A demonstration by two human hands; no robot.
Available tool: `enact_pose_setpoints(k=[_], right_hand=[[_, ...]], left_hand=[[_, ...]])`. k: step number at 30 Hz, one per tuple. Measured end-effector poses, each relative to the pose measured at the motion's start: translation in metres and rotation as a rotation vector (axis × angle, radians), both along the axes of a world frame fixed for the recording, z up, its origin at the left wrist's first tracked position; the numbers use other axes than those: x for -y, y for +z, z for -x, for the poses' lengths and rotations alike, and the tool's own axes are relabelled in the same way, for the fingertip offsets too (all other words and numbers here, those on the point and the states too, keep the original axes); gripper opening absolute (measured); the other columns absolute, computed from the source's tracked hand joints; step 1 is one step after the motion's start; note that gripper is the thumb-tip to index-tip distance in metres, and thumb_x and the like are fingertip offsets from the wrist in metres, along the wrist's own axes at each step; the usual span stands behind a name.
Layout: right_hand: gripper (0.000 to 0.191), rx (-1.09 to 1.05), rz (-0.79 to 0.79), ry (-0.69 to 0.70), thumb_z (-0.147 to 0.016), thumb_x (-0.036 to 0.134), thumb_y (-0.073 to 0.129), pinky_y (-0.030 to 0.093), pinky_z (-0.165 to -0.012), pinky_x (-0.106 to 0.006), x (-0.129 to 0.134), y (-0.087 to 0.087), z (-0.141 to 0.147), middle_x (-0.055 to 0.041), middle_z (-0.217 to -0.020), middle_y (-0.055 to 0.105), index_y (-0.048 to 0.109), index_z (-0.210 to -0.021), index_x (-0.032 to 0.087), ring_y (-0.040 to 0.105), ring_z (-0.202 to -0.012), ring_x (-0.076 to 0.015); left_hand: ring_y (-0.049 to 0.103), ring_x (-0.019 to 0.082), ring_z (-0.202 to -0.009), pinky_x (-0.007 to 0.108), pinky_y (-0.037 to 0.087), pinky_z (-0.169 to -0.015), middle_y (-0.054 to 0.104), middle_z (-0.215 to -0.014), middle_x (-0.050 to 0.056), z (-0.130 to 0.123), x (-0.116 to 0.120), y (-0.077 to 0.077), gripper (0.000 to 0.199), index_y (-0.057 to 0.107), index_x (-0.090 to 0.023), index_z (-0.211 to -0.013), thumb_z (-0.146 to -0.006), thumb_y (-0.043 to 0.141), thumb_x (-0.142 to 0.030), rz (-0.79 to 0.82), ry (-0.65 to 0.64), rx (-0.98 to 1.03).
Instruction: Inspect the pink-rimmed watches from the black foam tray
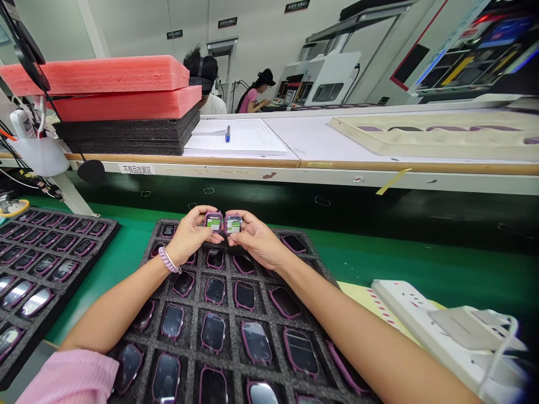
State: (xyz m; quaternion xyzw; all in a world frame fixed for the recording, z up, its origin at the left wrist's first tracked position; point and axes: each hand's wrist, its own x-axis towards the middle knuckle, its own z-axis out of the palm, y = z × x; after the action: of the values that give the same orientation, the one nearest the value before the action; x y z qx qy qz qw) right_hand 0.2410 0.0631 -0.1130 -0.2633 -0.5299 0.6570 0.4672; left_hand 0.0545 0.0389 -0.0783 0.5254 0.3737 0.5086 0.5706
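Note:
Above the far part of a dark foam tray (pixel 194 336), my left hand (pixel 192 230) is closed on a purple-framed watch (pixel 214 221) with a lit green and white screen. Close beside it, my right hand (pixel 252 235) grips a second watch (pixel 233 224), also purple-framed and lit. Both screens face me, side by side. Beneath my hands and forearms, the tray's square compartments hold many purple-framed watches with dark screens, some hidden by my arms.
Another watch tray (pixel 63 289) lies at the left. A white power strip (pixel 421 320) with plugged chargers is at the right. On the shelf are pink foam blocks (pixel 118 76), papers (pixel 252 140), a blue pen (pixel 228 133) and a cream tray (pixel 379 147). Two people sit beyond.

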Motion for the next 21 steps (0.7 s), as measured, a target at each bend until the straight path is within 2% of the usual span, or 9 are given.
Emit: enact_pose_setpoints(k=[4, 7, 13, 21], right_hand=[[0.042, -0.031, 0.037, -0.022, -0.077, 0.041, 0.082, 0.046, -0.059, -0.026, -0.0015, 0.0001, 0.0015, -0.0008, -0.087, 0.065, 0.06, -0.107, 0.021, 0.057, -0.061, -0.0118], [0.043, -0.048, 0.044, -0.019, -0.079, 0.049, 0.079, 0.045, -0.057, -0.027, -0.0017, 0.0023, 0.0017, -0.0024, -0.085, 0.066, 0.061, -0.104, 0.02, 0.056, -0.059, -0.0127], [0.047, -0.036, 0.026, -0.033, -0.072, 0.041, 0.087, 0.045, -0.057, -0.026, -0.0008, 0.003, 0.0009, 0.0012, -0.081, 0.062, 0.061, -0.105, 0.02, 0.055, -0.059, -0.0113], [0.043, -0.019, -0.001, -0.032, -0.074, 0.036, 0.085, 0.044, -0.057, -0.026, -0.0009, 0.0, 0.0006, 0.0019, -0.08, 0.059, 0.06, -0.107, 0.02, 0.054, -0.059, -0.0107]], left_hand=[[0.071, 0.016, -0.06, 0.025, 0.062, -0.059, 0.067, -0.085, 0.004, 0.0012, 0.0, 0.0007, 0.031, 0.055, -0.015, -0.111, -0.083, 0.058, -0.028, 0.056, -0.012, 0.003], [0.072, 0.018, -0.061, 0.026, 0.062, -0.06, 0.068, -0.086, 0.005, 0.0022, -0.0005, 0.001, 0.029, 0.056, -0.015, -0.111, -0.085, 0.052, -0.027, 0.075, -0.039, 0.021], [0.072, 0.017, -0.06, 0.027, 0.062, -0.06, 0.065, -0.088, 0.003, 0.002, -0.0003, 0.0012, 0.031, 0.057, -0.015, -0.109, -0.08, 0.055, -0.024, 0.083, -0.054, 0.029], [0.072, 0.017, -0.061, 0.026, 0.062, -0.061, 0.065, -0.084, 0.001, 0.0022, 0.0024, 0.0029, 0.033, 0.057, -0.015, -0.109, -0.077, 0.058, -0.023, 0.069, -0.065, 0.013]])
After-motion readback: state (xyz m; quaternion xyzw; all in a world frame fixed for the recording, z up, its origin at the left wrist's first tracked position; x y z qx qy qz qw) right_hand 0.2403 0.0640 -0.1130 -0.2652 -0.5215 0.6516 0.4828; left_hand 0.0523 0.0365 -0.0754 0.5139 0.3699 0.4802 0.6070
